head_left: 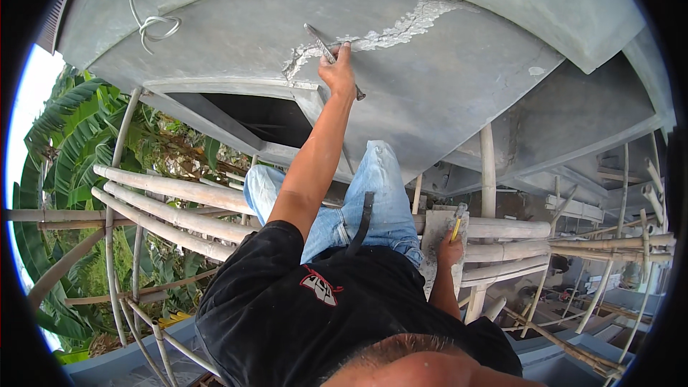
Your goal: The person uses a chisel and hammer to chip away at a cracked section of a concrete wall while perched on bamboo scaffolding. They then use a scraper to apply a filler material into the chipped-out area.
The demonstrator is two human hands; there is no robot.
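Note:
My left hand [339, 73] is closed round a metal chisel [320, 44], a dark rod held slantwise against the grey concrete wall [236, 43]. Its upper end lies by a jagged, chipped crack [401, 30] that runs up to the right, pale and rough inside. The rod's other end sticks out below my fist. Down at my right side, my right hand [450, 250] grips a hammer [456, 226] by its yellow handle, the metal head pointing up. Behind the hammer lies a grey, cement-stained board [435, 233].
Bamboo poles [179, 190] form a scaffold on both sides of me. A loop of pale wire [152, 27] sticks out of the concrete at upper left. Below the crack a dark opening [258, 116] shows in the concrete. Banana leaves [75, 132] grow at left.

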